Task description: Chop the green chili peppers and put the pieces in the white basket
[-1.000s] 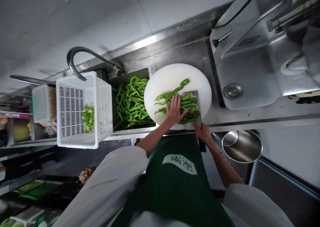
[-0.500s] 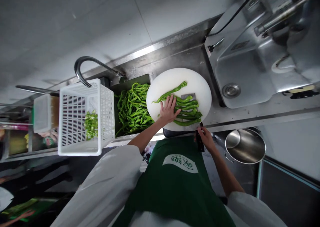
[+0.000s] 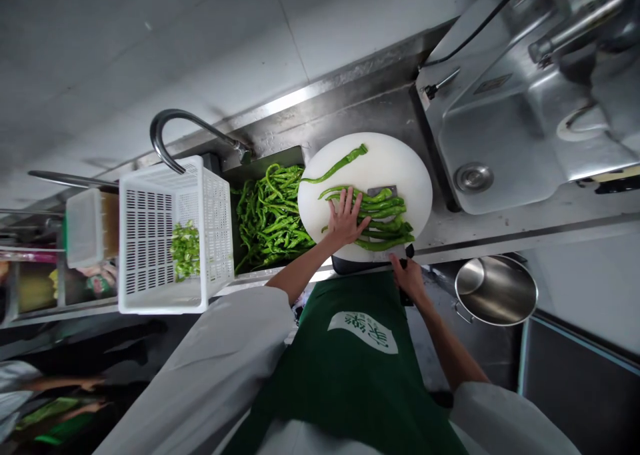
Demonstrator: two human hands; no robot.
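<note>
My left hand [image 3: 345, 220] lies with fingers spread on a row of long green peppers [image 3: 387, 223], near their thin ends. The peppers sit side by side on a round white cutting board [image 3: 407, 158]. One separate pepper [image 3: 340, 165] rests above the row, apart from my hand. At the board's near right edge, my right hand [image 3: 411, 280] is closed around the dark handle of a kitchen knife [image 3: 383, 191]. Part of its grey blade shows flat beneath the peppers; the rest is covered by them.
Left of the board, a sink basin holds many green peppers [image 3: 273, 215]. Farther left stands a white basket [image 3: 163, 301] with cut green pieces, under a curved faucet [image 3: 167, 115]. A steel sink [image 3: 493, 148] and a metal pot [image 3: 500, 295] are at right. Another person's arms [image 3: 70, 383] appear lower left.
The single pepper has shifted up and left, away from the row. My right hand has changed its angle on the knife handle. My left hand's fingers are spread slightly wider over the peppers.
</note>
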